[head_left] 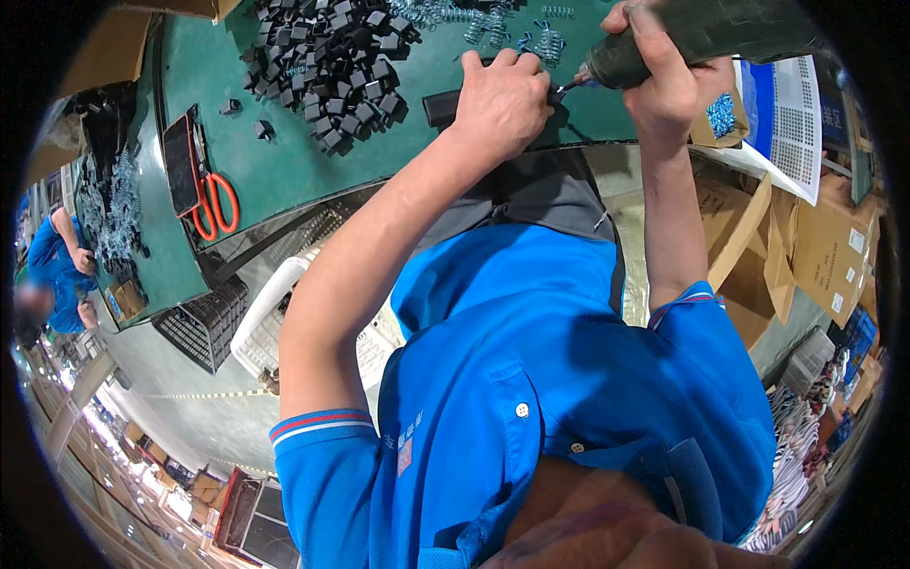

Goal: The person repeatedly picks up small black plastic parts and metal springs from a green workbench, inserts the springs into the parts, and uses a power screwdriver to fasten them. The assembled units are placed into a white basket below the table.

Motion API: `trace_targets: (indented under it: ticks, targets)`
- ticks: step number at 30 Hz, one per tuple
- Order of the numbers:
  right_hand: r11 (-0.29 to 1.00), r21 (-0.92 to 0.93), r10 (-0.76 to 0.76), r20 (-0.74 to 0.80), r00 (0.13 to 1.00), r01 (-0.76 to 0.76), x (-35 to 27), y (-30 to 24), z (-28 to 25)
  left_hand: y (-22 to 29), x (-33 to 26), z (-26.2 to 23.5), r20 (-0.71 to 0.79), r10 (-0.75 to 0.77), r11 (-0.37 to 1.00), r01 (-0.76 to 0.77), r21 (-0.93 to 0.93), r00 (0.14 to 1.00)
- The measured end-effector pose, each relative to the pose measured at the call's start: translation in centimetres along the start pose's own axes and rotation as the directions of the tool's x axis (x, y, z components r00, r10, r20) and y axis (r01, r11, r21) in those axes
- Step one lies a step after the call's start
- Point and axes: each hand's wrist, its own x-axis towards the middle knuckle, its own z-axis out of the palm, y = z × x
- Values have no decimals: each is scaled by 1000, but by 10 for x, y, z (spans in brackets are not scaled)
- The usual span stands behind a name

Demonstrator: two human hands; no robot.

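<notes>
My left hand (502, 106) is closed over a long black piece (440, 109) and presses it against the green table near its front edge. Only the left end of that piece shows clearly; the rest lies under my fingers. My right hand (668, 90) grips a dark green power screwdriver (621, 62), held nearly level with its tip pointing left. The tip meets or nearly meets the right end of the black piece, beside my left fingers. Beyond my left hand lie several metal coil springs (548, 45). A heap of small black plastic blocks (332, 71) spreads to its left.
Orange-handled scissors (216, 204) and a dark phone (180, 166) lie at the table's left. Two loose blocks sit near the heap. On the right stand a box of small blue screws (722, 116), a white perforated bin (794, 123) and cartons (829, 247). A co-worker (62, 256) works far left.
</notes>
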Motion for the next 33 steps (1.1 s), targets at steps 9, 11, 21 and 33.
trace_targets:
  ticks: [9, 11, 21, 33]
  targets:
    - [1000, -10, -3, -3, 1000, 3, -1, 5, 3, 2, 1, -2, 27, -7, 1000, 7, -3, 1000]
    - [1000, -22, 21, -14, 1000, -21, -2, 5, 4, 2, 2, -1, 22, -11, 1000, 11, -1, 1000]
    - [996, -82, 43, 37, 998, -39, 0, 1, 2, 2, 1, -1, 9, -12, 1000, 12, 3, 1000]
    - [995, -86, 41, 12, 999, -40, -2, -4, 4, 2, 1, -1, 8, -13, 1000, 13, -2, 1000]
